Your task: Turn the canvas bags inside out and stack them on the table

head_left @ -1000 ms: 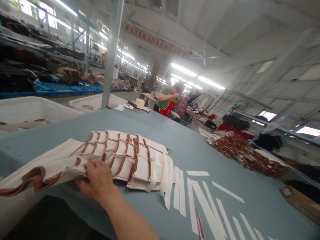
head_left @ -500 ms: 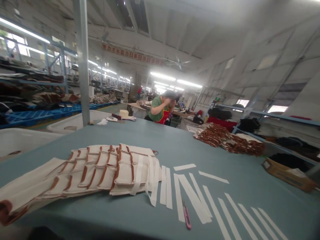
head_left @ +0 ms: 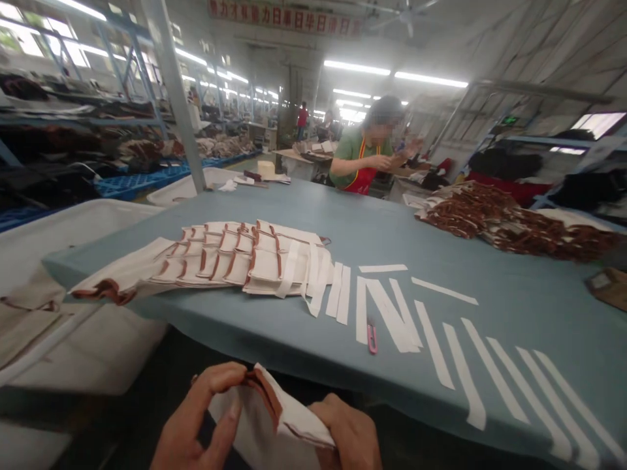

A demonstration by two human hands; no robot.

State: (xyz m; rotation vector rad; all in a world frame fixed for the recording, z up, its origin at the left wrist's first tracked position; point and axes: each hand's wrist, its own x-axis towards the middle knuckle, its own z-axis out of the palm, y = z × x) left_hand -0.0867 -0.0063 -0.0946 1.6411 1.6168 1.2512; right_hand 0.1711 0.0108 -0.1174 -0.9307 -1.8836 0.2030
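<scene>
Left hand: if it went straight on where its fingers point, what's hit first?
The cloth piece, which the left hand touches near its brown edge. Beyond that, probably the right hand, though depth is hard to judge.

Pale cloth (head_left: 296,414) in both hands (head_left: 191,424) (head_left: 350,431)

One cream-white fabric piece (head_left: 296,414), lower centre of frame. Brown trim (head_left: 268,398) runs along its left-facing edge in a curved band, the band sloping downward to the right. Material is bent, not flat: a pale upper panel tilts down toward the right, with a thin brown line along its lower edge. A paler, shaded face shows beneath the trim. Left hand (head_left: 196,418) grips the upper left corner; right hand (head_left: 350,431) grips the right end. Lower portion cut off by frame.
</scene>
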